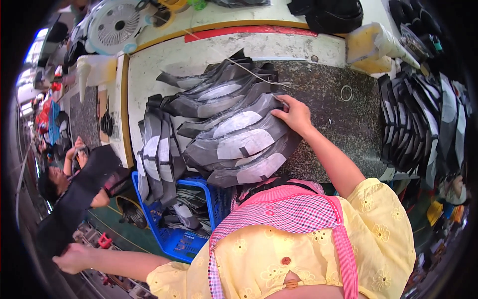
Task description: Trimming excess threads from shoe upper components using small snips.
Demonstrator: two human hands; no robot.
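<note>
My right hand [295, 115] rests on the right edge of a fanned pile of dark grey cut pieces with white patches [234, 134], fingers pressed on the top pieces, on a speckled dark worktop [343, 124]. My left hand [74, 257] reaches far out to the lower left, away from the table, fingers curled; it looks empty, though this is hard to tell. More grey pieces [157, 154] hang over the table's front edge above a blue plastic crate [174, 239].
A second stack of the same pieces [423, 119] lies at the right. A white fan [115, 25], a black bag [331, 15] and yellowish containers [373, 47] stand at the back. Another person [74, 184] sits at the left beside a neighbouring bench.
</note>
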